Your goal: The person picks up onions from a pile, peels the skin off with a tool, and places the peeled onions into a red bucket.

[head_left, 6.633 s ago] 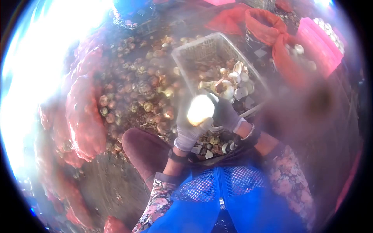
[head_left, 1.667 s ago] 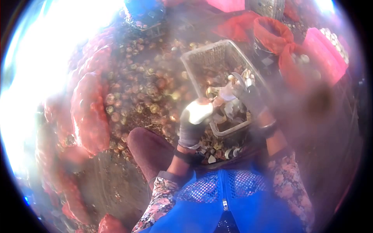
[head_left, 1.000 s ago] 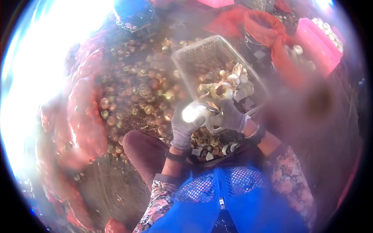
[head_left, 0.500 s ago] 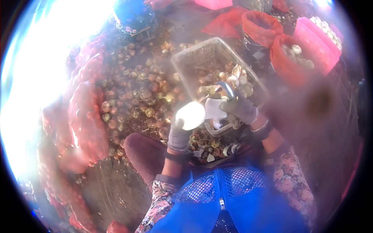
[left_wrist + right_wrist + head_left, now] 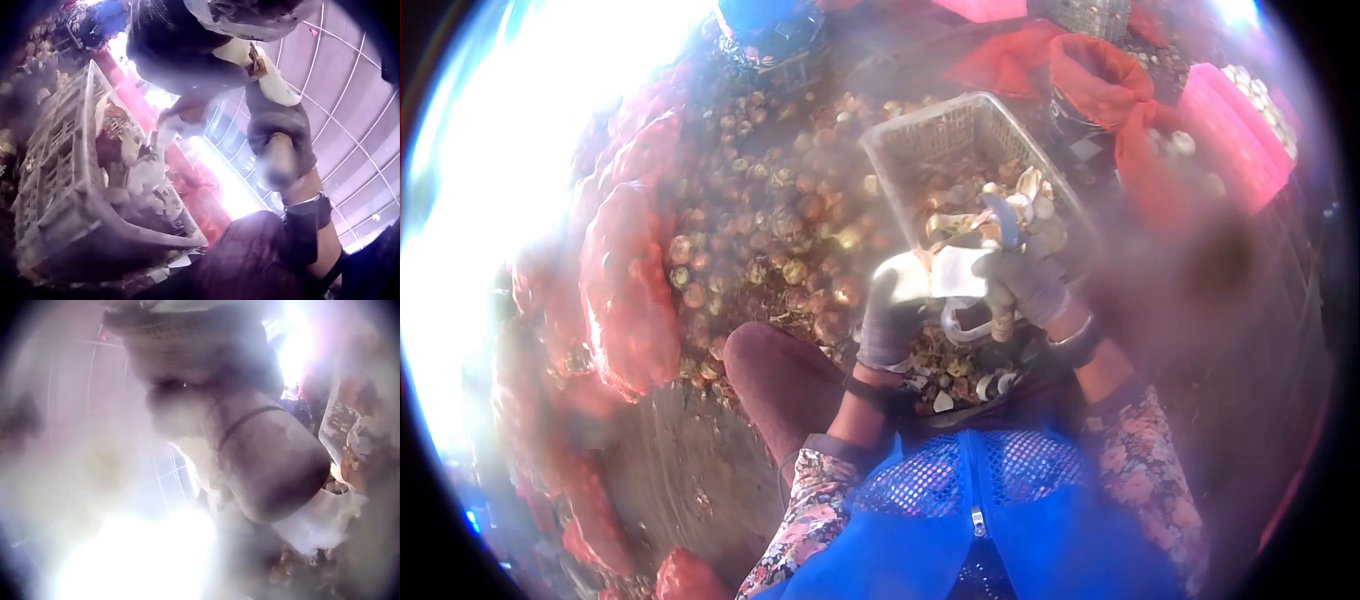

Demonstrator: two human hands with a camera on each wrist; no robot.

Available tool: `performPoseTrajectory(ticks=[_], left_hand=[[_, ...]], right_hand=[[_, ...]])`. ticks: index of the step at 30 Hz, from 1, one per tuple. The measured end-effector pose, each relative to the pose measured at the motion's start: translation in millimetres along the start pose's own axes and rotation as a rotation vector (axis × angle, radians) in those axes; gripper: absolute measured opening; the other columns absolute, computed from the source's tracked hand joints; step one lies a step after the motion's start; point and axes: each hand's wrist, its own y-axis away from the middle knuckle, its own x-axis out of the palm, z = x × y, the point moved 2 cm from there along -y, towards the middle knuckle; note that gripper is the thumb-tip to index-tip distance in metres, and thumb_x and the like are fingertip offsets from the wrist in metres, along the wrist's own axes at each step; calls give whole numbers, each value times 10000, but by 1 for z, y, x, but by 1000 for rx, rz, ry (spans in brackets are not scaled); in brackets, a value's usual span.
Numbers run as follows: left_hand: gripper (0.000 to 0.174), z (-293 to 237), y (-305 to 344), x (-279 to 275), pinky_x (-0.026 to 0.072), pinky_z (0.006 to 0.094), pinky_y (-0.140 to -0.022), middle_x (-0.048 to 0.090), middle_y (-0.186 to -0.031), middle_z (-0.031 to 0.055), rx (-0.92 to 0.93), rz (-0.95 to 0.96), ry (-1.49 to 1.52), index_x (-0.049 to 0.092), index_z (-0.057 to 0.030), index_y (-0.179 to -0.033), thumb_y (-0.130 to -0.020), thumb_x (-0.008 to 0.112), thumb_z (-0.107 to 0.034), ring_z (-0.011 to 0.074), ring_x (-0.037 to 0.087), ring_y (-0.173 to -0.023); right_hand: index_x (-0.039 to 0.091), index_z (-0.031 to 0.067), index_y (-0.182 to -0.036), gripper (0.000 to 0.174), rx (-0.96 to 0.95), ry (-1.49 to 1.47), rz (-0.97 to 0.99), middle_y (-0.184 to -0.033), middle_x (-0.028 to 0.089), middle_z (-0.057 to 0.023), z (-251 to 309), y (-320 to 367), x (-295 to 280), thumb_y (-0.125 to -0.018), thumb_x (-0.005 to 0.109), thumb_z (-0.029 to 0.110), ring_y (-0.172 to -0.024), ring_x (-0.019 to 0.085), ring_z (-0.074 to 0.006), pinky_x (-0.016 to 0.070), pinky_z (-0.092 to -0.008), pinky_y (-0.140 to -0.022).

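Note:
In the head view my gloved left hand (image 5: 890,315) grips a white onion (image 5: 908,275), washed out by glare, at the crate's near left corner. Beside it my gloved right hand (image 5: 1032,285) holds a curved-blade knife (image 5: 1004,218); the blade points up and away over the crate. A pale, flat onion layer (image 5: 960,272) spans between the two hands, its right end at the right fingers. From the left wrist, the butt of the knife handle (image 5: 279,161) sticks out below the right hand (image 5: 275,119). Blur covers most of the right wrist view.
A plastic crate (image 5: 930,118) with onion peels stands just ahead. Loose onions (image 5: 785,225) cover the ground left of it, bordered by full red mesh sacks (image 5: 630,280). Ahead right are an open red bag (image 5: 1100,80) and a pink basket (image 5: 1235,140) with white onions.
The right hand, over the crate 1.7 seconds ago, came back against the onion, then drew right with a pale layer. Now the layer lies close beside the onion again and the view has shifted slightly.

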Motion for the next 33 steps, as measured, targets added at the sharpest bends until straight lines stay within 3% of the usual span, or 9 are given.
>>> performPoseTrajectory(ticks=[2, 5, 10, 12, 14, 17, 23, 28, 33], left_hand=[[433, 36, -5, -31, 397, 377, -1048, 593, -1189, 74, 296, -65, -782, 476, -75, -1265, -947, 539, -362, 194, 558, -1130], [479, 22, -12, -45, 409, 369, -1035, 556, -1266, 65, 37, -65, -126, 484, -86, -1277, -948, 538, -430, 197, 531, -1160], [596, 9, -5, -19, 519, 377, -923, 621, -1150, 103, -96, -60, 281, 517, -58, -1297, -891, 644, -475, 232, 611, -1050], [617, -10, 2, 3, 578, 333, -797, 632, -1119, 105, -101, -106, 266, 513, -47, -1308, -859, 705, -424, 215, 647, -970], [632, -20, 8, 11, 599, 281, -687, 630, -1122, 103, -59, -175, 61, 510, -37, -1312, -835, 748, -376, 187, 663, -918], [630, -7, 6, -2, 588, 245, -613, 633, -1118, 95, 24, -185, -97, 512, -33, -1310, -816, 777, -321, 171, 669, -876], [737, -11, 8, 2, 556, 352, -892, 625, -1153, 108, 84, -176, -251, 500, -22, -1319, -747, 845, -333, 214, 634, -1041], [745, -11, 8, 3, 557, 356, -892, 612, -1176, 139, 68, -142, -185, 487, -15, -1332, -756, 833, -338, 235, 631, -1063], [767, -24, 7, -7, 528, 467, -906, 612, -1177, 134, -42, -110, 144, 481, -24, -1349, -833, 643, -568, 277, 600, -1106]], right_hand=[[602, -16, -1111, 259, -372, 337, -54, -805, 630, -92, -5, -6, -18, -870, 608, 80, -619, 608, -167, 482, -268, -520], [701, 129, -955, 298, 36, 604, 117, -1266, 605, -129, -12, -12, -42, -731, 740, 321, -934, 656, -282, 510, -438, -875], [639, 124, -1239, 510, 302, -809, 280, -1225, 592, -108, -27, -2, -6, -776, 749, 307, -941, 639, -237, 524, -392, -806], [590, 96, -1306, 515, 288, -960, 361, -1157, 612, -82, -3, 1, 22, -822, 711, 224, -906, 626, -175, 518, -333, -760], [534, 55, -1359, 498, 73, -101, 229, -1037, 651, -38, 29, 2, 37, -875, 636, 117, -822, 611, -84, 503, -242, -695], [565, 39, -1332, 534, 308, -308, 298, -978, 660, -28, 39, 2, 35, -813, 672, 102, -848, 605, -77, 510, -245, -732], [543, 25, -1350, 515, 294, -384, 268, -996, 667, -60, 39, 7, 39, -852, 651, 100, -875, 683, -187, 587, -351, -735], [549, 37, -1340, 526, -387, 474, 118, -1075, 690, -41, 15, 3, 43, -823, 635, 78, -934, 661, -191, 544, -356, -821], [599, 38, -1250, 486, 363, -297, 167, -1148, 693, -58, 16, 8, 22, -767, 646, 61, -999, 635, -234, 485, -386, -948]])
